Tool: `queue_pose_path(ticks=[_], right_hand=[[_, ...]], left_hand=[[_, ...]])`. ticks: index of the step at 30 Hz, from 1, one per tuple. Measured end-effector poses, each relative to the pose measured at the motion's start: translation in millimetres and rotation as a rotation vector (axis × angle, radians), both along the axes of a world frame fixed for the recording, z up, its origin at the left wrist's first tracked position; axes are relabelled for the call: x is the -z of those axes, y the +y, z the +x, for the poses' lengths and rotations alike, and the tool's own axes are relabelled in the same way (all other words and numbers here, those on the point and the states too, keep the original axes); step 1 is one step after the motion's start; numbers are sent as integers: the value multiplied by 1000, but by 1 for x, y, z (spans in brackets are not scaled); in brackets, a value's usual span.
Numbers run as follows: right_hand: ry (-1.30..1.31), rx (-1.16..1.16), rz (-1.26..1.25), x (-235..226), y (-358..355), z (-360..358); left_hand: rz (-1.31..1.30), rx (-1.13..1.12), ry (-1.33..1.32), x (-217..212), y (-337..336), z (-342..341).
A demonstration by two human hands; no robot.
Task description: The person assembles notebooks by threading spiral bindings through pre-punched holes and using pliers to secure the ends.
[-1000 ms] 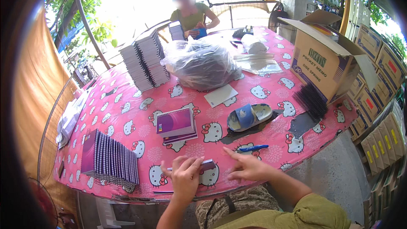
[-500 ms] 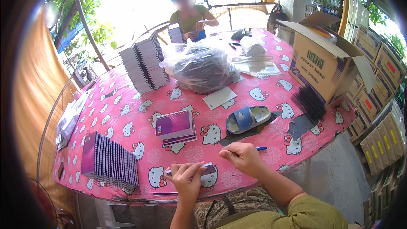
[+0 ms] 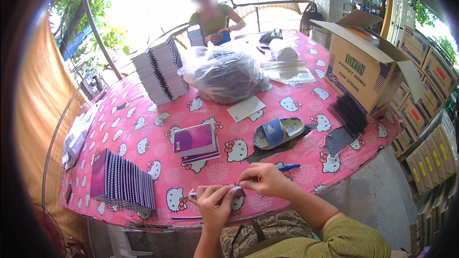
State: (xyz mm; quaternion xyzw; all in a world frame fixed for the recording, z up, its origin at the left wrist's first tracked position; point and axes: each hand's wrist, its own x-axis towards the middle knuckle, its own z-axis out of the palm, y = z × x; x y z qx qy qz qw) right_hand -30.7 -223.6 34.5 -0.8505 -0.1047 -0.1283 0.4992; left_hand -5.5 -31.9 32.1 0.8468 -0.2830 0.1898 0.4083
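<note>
Near the front edge of the table, my left hand point(image 3: 215, 204) is closed around a small purple-and-white notebook point(image 3: 239, 192), seen mostly edge-on and largely covered by my fingers. My right hand point(image 3: 264, 179) is pinched at the notebook's right end; what its fingertips hold, if anything, is too small to tell. Beyond my hands are a few purple spiral notebooks point(image 3: 195, 139) piled up. A blue pen point(image 3: 289, 167) lies just past my right hand. A large stack of purple spiral notebooks point(image 3: 125, 181) stands to the left.
Farther off are a blue slipper point(image 3: 275, 134), a white sheet pad point(image 3: 245, 108), black binding coils point(image 3: 348, 115), a plastic bag with dark contents point(image 3: 227, 76) and stacked notebooks point(image 3: 161, 71). An open cardboard box point(image 3: 358, 69) stands right. A co-worker point(image 3: 213, 19) handles something blue across the table.
My right hand has moved left and down, its fingertips now at the notebook's end. The left hand keeps its grip, with the notebook shifted slightly. Across the table, the co-worker's hands have moved a little.
</note>
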Motion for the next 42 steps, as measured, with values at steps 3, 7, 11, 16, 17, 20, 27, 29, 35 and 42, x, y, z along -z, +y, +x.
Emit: queue_pose_path(ticks=[3, 7, 11, 16, 17, 20, 27, 29, 35, 42], right_hand=[[98, -40, 38, 0, 2, -3], [217, -28, 135, -4, 2, 0], [177, -140, -7, -4, 0, -1], [-15, -42, -283, -16, 9, -12], [17, -36, -284, -17, 11, -14], [33, 8, -282, -15, 16, -16], [-84, 34, -303, -7, 16, -14], [-86, 31, -326, -7, 17, -14], [-155, 84, -330, -2, 22, -12], [-167, 40, -285, -3, 23, -12]], left_hand=[[-10, 11, -1, 2, -1, 2], [-38, 14, 3, 3, 1, 1], [-88, 6, 48, 2, 2, -1], [-104, -3, 3, 8, 2, -2], [-115, -4, -7, 9, 2, -2], [-133, -3, -36, 10, 1, -3], [-94, 19, -71, 4, 3, -4], [-95, 16, -81, 5, 4, -5], [-141, 4, -75, 12, 4, -6], [-177, 41, -48, 12, 4, -6]])
